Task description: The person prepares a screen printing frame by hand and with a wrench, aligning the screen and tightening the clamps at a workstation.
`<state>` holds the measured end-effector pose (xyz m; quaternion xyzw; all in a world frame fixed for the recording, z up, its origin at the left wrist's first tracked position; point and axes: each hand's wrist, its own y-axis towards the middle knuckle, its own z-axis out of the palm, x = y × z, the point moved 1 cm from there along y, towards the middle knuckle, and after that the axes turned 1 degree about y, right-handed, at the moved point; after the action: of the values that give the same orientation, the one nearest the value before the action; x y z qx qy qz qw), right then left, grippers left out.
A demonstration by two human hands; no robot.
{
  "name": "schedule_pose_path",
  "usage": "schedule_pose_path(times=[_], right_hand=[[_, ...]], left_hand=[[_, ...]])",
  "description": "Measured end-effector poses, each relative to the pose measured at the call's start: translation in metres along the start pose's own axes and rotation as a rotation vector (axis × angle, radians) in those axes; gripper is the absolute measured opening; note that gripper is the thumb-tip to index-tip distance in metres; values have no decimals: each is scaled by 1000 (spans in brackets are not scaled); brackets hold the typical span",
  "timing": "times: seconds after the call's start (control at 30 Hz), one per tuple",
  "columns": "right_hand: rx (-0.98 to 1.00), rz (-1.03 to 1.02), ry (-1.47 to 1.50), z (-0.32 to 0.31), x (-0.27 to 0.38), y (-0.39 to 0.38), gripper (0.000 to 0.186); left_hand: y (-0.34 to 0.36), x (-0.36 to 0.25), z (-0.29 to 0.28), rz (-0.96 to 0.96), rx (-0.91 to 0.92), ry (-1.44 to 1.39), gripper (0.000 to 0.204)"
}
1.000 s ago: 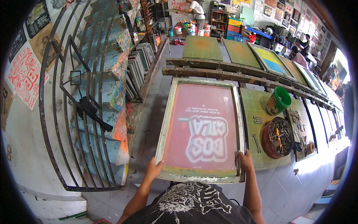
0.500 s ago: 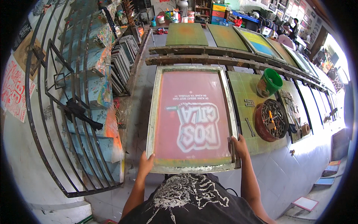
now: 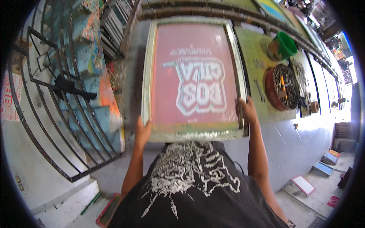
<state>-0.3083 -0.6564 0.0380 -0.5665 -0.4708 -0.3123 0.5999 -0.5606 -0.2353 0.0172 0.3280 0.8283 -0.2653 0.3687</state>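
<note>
Pale-rimmed, pink rectangular screen frame [image 3: 192, 45] grasped by left hand [image 3: 143, 131], 7 o'clock, and right hand [image 3: 249, 111], 4 o'clock, undergrip hidden; round red tub [image 3: 270, 89], 3 o'clock, metal contents [image 3: 291, 89] blurred

Head-worn fisheye, facing steeply down over black shirt [image 3: 186, 174]; hands [image 3: 143, 132] near.

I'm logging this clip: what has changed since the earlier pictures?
The view has tilted down, so the framed screen and green bucket sit higher in the picture. Nothing was taken up or let go: the left hand and right hand still hold the screen's sides.
</note>
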Motion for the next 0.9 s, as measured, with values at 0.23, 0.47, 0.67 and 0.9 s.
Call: schedule_pose_path(times=[0.23, 0.47, 0.67, 0.9], right_hand=[[0, -33, -50, -4, -4, 1, 20], [-6, -23, -91, 1, 5, -6, 24], [4, -55, -93, -3, -2, 0, 22], [3, -58, -147, -5, -2, 2, 28]], left_hand=[[-3, -21, -3, 41, 29, -64, 38], [-6, -27, -6, 0, 46, -70, 36], [-4, -20, -6, 35, 66, -53, 37], [-2, -14, -6, 54, 62, -44, 37]])
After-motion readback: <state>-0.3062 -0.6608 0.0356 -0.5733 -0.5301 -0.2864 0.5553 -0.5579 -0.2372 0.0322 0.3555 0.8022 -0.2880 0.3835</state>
